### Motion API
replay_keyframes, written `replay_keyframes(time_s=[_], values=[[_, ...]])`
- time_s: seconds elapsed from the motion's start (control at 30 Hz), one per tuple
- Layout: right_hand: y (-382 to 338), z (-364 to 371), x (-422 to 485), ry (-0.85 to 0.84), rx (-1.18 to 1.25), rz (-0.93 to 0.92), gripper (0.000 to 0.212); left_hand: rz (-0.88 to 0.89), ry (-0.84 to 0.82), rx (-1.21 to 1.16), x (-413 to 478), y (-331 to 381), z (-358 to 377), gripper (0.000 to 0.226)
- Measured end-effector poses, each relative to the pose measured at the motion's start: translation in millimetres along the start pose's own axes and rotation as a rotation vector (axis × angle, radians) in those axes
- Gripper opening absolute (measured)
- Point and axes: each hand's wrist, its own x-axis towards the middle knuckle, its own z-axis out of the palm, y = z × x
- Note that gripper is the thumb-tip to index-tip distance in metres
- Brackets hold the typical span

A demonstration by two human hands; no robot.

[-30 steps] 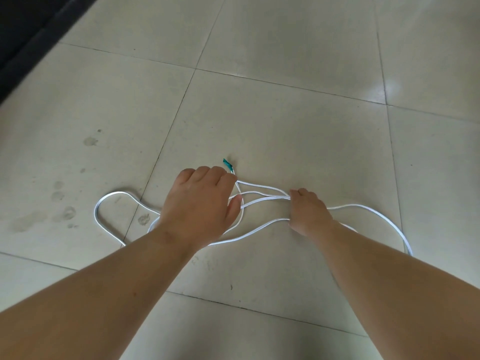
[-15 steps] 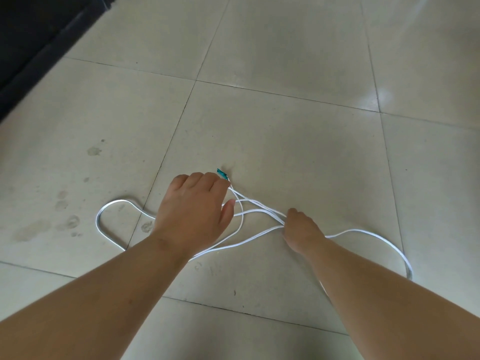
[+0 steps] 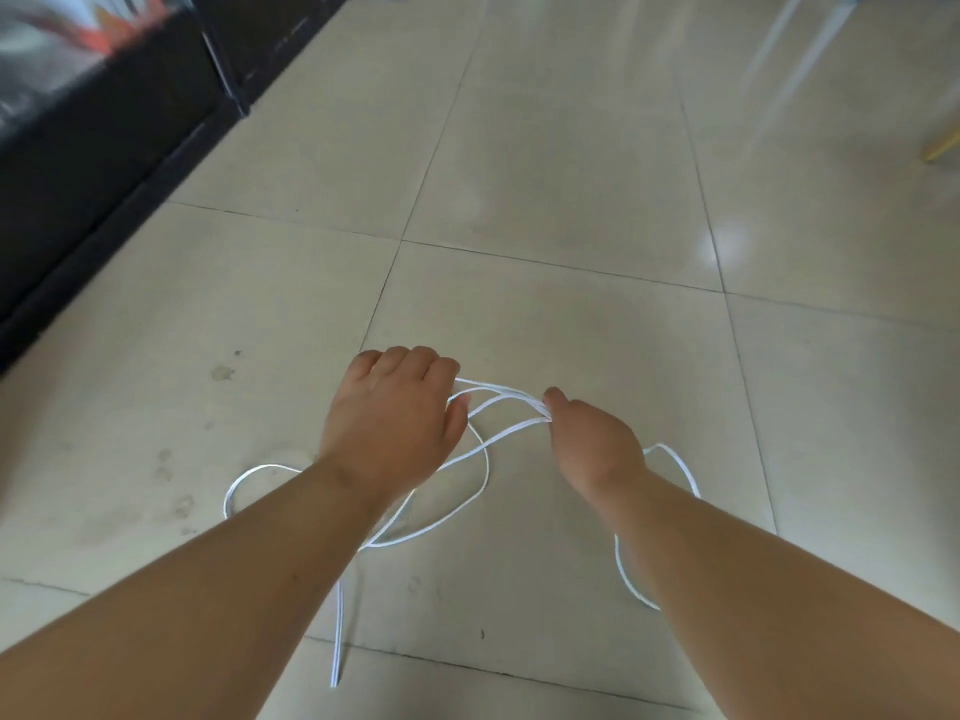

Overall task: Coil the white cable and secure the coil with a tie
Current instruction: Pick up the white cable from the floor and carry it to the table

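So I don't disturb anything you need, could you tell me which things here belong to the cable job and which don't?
In the job: white cable; left hand and right hand, both gripping its strands.
Just about: black cabinet; tiled floor.

- Glossy beige tiled floor (image 3: pixel 571 174), large square tiles parted by thin dark grout lines (image 3: pixel 561 265).
- Black low cabinet (image 3: pixel 104 148) along the upper left edge, with a blurred glass front above it.
- Greyish smudges (image 3: pixel 223 374) on the left tile.
- Bright spot of reflected light (image 3: pixel 727 241) at right; pale streaks higher up.
- Yellowish wooden leg (image 3: pixel 943 145) at the right edge.
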Motion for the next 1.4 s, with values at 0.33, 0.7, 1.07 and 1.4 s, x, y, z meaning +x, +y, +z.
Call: replay_keyframes(time_s=[0.33, 0.7, 1.07, 1.4], values=[[-18.5, -257.1, -67.5, 0.022, 0.022, 0.000, 0.035, -0.062, -0.064, -0.051, 58.5, -6.2, -227.0, 0.046], [20.3, -614.8, -140.6, 0.216, 0.009, 0.146, 0.038, 0.035, 0.124, -0.017, 176.5, 30.6, -568.6, 0.046], [84.8, -829.6, -154.8, 0.433, -0.095, 0.174, 0.028, 0.121, 0.294, -0.059, 274.0, 83.7, -739.8, 0.040], [131.0, -890.8, -48.7, 0.438, -0.129, 0.340, 0.033, 0.218, 0.292, -0.061, 435.6, 62.7, -744.1, 0.038]])
